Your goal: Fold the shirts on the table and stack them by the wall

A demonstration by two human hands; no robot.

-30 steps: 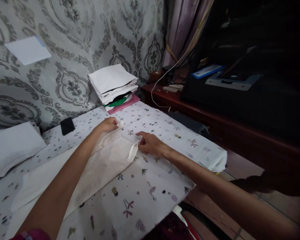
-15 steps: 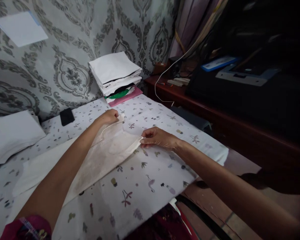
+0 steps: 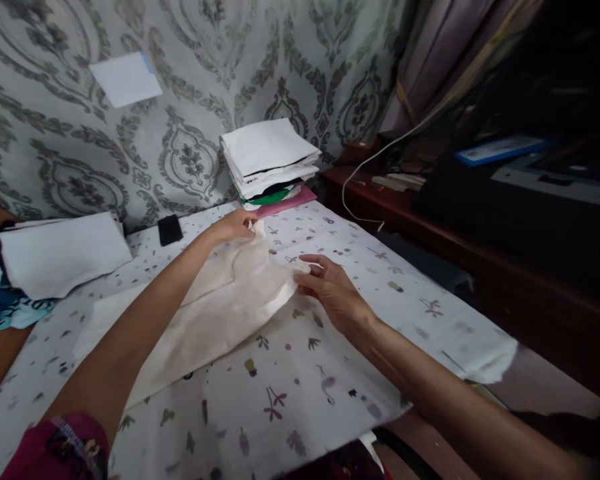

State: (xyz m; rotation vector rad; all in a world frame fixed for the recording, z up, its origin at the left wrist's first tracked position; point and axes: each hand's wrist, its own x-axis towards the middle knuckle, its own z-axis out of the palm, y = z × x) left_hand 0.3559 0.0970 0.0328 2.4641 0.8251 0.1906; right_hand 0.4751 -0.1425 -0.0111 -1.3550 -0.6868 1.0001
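Observation:
A cream cloth (image 3: 215,313) lies lengthwise over the patterned table cover (image 3: 280,427), its far end lifted a little and wrinkled. My left hand (image 3: 235,225) pinches the far corner of that end, close to the stack of folded cloths (image 3: 267,150). On the near side, my right hand (image 3: 327,287) grips the other corner between thumb and fingers. My left forearm crosses above the cloth and hides part of it.
At the left are a folded white pile (image 3: 65,253) and a blue-and-white patterned cloth (image 3: 10,300). A black phone-like object (image 3: 170,230) lies near the wall. Right of the table stands a dark red desk (image 3: 410,213) with a white cable.
The view has swung left, so things appear further right. The cloth's end between my hands is more raised and creased; both hands still hold it.

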